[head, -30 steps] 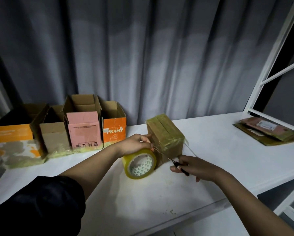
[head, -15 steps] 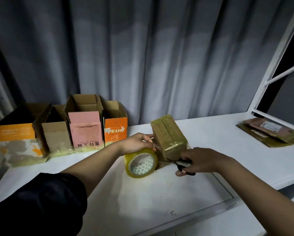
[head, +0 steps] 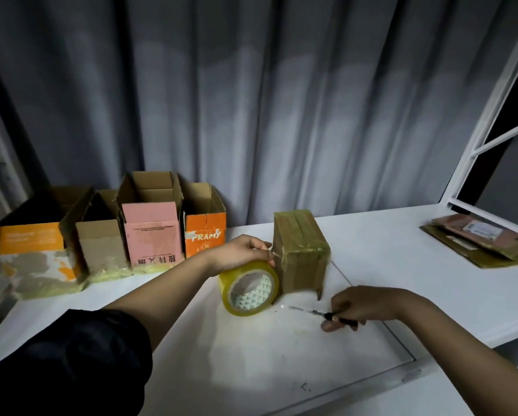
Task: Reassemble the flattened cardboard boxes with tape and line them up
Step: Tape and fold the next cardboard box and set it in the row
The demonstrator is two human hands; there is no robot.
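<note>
Gripping tape roll point(head: 249, 291) and scissors point(head: 326, 315).

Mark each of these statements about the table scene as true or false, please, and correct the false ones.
1. The left hand grips the tape roll. True.
2. The right hand holds nothing. False: it holds scissors.
3. Four open boxes stand in a row by the curtain. True.
4. The taped box lies on the floor. False: it stands on the white table.
5. Flattened cardboard lies at the far right. True.
</note>
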